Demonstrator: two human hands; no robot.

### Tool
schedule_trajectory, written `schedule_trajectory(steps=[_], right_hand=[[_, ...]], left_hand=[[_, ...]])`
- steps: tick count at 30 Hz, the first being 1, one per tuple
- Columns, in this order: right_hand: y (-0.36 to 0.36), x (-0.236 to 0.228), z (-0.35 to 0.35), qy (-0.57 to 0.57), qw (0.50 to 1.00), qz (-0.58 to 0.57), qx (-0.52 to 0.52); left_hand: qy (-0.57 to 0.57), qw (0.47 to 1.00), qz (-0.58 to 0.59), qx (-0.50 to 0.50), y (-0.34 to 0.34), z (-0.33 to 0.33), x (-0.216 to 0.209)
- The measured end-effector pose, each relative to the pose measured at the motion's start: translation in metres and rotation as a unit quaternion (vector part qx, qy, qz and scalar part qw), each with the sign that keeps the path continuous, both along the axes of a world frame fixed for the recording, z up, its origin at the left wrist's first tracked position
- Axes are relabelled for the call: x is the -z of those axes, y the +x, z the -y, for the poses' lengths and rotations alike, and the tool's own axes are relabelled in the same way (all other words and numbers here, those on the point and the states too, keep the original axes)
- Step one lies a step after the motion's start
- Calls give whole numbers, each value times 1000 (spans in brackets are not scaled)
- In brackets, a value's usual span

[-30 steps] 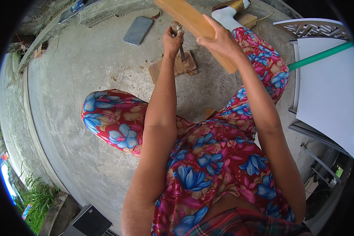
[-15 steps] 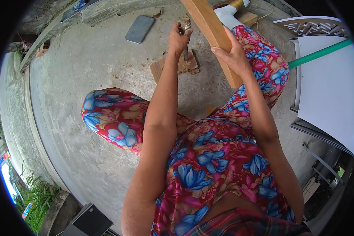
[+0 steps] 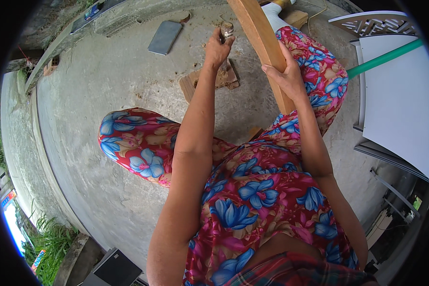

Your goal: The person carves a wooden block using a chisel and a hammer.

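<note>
My left hand (image 3: pixel 217 50) is closed around a chisel (image 3: pixel 227 29) with a worn wooden handle, held upright. The chisel's lower end is mostly hidden behind the hand, above a small wooden block (image 3: pixel 191 85) on the floor. Chips and crumbs lie on and around this block, and a second wooden piece (image 3: pixel 230 76) sits at its right side. In my right hand (image 3: pixel 289 79) is a thick, long wooden bar (image 3: pixel 258 35), gripped near its lower end. The bar slants up to the left, and its far end runs out of the picture.
A dark grey flat slab (image 3: pixel 165 37) lies on the concrete floor (image 3: pixel 81 100) at the far left. My floral-clad legs are spread on both sides. To the right stand a white panel (image 3: pixel 400 90) and a green pole (image 3: pixel 386 62). More wood (image 3: pixel 296 19) lies past my right foot.
My right hand and the wooden bar have shifted slightly right and down. The left hand keeps its grip on the chisel near the same place. The view has tilted a little.
</note>
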State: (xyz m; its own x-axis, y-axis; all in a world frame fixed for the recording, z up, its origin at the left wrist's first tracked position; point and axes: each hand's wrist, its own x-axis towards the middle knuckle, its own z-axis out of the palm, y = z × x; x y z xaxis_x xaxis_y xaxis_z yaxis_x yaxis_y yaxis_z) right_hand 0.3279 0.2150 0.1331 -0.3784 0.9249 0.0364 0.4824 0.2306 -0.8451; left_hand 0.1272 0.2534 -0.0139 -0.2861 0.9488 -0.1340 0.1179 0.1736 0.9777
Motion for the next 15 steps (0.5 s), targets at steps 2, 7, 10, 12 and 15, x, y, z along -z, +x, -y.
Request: schedule_trajectory(steps=[2, 7, 10, 12, 15], right_hand=[[0, 0, 0, -7, 1000, 4, 3], [-1, 1, 0, -19, 1000, 8, 5], [-4, 0, 1, -27, 1000, 13, 7], [-5, -1, 1, -30, 999, 18, 7], [-6, 1, 1, -29, 999, 21, 4]], left_hand=[[-1, 1000, 5, 5, 0, 0, -2], [11, 1000, 9, 2, -1, -2, 2], [17, 1000, -7, -7, 0, -3, 3], [2, 1000, 3, 3, -1, -3, 4], [-8, 1000, 12, 7, -2, -3, 5]])
